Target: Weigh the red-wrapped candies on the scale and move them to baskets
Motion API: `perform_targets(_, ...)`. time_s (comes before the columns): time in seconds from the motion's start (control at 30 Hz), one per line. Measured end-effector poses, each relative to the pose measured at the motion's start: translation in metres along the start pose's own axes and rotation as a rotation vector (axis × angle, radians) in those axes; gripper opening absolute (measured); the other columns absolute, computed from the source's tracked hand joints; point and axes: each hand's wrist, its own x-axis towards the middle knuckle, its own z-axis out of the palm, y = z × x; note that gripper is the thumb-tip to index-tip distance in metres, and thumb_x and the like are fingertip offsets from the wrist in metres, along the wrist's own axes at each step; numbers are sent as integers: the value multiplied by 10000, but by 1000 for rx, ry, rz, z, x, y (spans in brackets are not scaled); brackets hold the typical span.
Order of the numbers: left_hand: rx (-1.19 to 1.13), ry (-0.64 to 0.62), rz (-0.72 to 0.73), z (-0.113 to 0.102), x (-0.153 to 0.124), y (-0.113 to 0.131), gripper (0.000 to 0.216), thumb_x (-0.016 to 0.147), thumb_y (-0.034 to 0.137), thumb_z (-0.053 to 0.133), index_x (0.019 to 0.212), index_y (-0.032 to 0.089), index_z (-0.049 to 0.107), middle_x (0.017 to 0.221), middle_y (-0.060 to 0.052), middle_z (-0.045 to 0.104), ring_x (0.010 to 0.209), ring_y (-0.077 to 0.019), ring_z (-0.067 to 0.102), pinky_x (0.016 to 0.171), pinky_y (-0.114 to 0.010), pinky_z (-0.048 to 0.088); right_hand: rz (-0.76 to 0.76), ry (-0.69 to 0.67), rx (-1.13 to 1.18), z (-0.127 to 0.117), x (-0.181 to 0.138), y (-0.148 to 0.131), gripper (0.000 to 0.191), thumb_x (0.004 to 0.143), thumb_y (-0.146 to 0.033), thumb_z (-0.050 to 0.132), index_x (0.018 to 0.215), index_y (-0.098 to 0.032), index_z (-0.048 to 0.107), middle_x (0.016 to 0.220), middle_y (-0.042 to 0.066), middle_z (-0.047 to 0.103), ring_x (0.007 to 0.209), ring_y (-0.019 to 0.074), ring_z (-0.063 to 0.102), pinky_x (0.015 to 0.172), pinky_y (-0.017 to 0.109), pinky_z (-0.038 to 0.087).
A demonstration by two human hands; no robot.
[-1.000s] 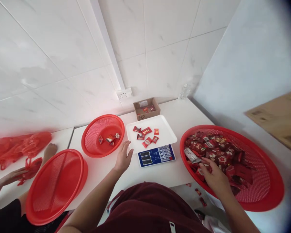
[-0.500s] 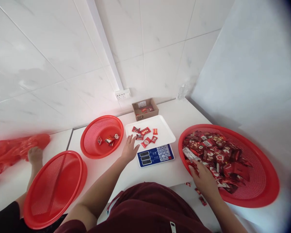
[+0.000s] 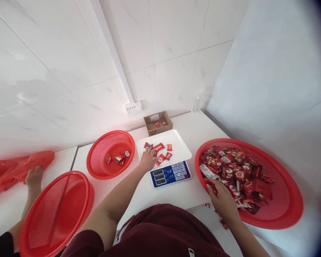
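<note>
Left hand point(image 3: 148, 159) farther over smooth rectangular tray point(image 3: 179, 141) of glossy packets point(image 3: 159, 147)

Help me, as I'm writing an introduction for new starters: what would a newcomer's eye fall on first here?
Probably the big red basket on the right, heaped with shiny, mostly red wrapped packets. Next might come the scale in the middle, its blue panel and white tray standing out, with a few small packets on the tray. Left of it, a smaller red basket holds only a few packets.
</note>
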Motion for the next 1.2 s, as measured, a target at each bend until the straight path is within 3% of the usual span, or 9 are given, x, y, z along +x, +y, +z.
perform_targets(0.13, -40, 16, 114, 11, 2, 2, 551, 872, 410, 438, 1380, 211, 361, 1482, -96, 331, 1402, -248, 189, 1128, -445, 198, 15, -15, 18, 0, 1, 0, 365, 850, -402, 388, 1060, -184, 591, 1101, 121, 635, 1032, 238, 574, 911, 392, 443)
perform_targets(0.2, -54, 81, 131, 11, 4, 2, 546, 864, 393, 456, 1373, 213, 370, 1495, -99, 302, 1404, -246, 184, 1128, -443, 200, 25, -19, 24, -1, 1, 0, 366, 849, -405, 387, 1058, -183, 591, 1094, 119, 637, 1029, 239, 574, 910, 392, 443)
perform_targets(0.33, -69, 206, -21, 1, 11, -2, 608, 842, 389, 496, 1385, 160, 345, 1522, -156, 200, 1414, -295, 102, 1120, -482, 176, 22, -24, 31, 0, 1, 0, 360, 851, -401, 387, 1059, -190, 591, 1085, 112, 639, 1030, 241, 572, 918, 403, 435)
perform_targets(0.43, -88, 119, -60, -5, 14, -5, 624, 841, 386, 494, 1387, 126, 339, 1505, -187, 227, 1406, -290, 155, 1120, -448, 192, 21, -30, 42, 1, 1, 1, 351, 847, -394, 393, 1057, -193, 591, 1083, 110, 641, 1020, 239, 578, 914, 405, 438)
perform_targets(0.53, -88, 34, 45, -2, 12, -4, 625, 838, 405, 489, 1397, 178, 326, 1513, -141, 235, 1398, -264, 198, 1118, -426, 217, 25, -26, 52, 1, 2, 2, 349, 843, -402, 402, 1048, -193, 593, 1078, 109, 644, 1008, 239, 584, 901, 403, 448)
perform_targets(0.7, 35, 55, 132, 9, 6, 14, 677, 844, 475, 462, 1429, 190, 275, 1539, -122, 161, 1416, -306, 72, 1125, -500, 146, 33, -18, 45, -1, 2, 0, 347, 842, -397, 403, 1046, -191, 593, 1081, 109, 646, 1025, 239, 582, 902, 396, 452)
perform_targets(0.93, 191, -26, 294, 19, 12, 32, 548, 847, 538, 433, 1330, 279, 441, 1526, -69, 226, 1404, -337, 107, 1110, -570, 106, 23, -32, 79, 0, 2, 2, 354, 843, -399, 407, 1044, -171, 588, 1086, 125, 639, 1026, 245, 576, 922, 412, 436)
perform_targets(1.1, 169, 9, 335, 13, 9, 30, 423, 833, 462, 505, 1207, 270, 549, 1502, -69, 279, 1396, -338, 139, 1107, -575, 128, 47, -33, 107, -5, 3, -6, 336, 833, -391, 414, 1011, -177, 602, 1070, 119, 648, 1022, 234, 582, 919, 392, 436)
perform_targets(1.2, 96, 83, 335, 8, 1, 31, 407, 829, 423, 525, 1201, 260, 551, 1488, -70, 308, 1400, -320, 141, 1113, -553, 155, 145, -102, 116, -11, 9, -10, 326, 831, -379, 415, 1002, -181, 611, 1048, 106, 667, 982, 215, 608, 874, 347, 456)
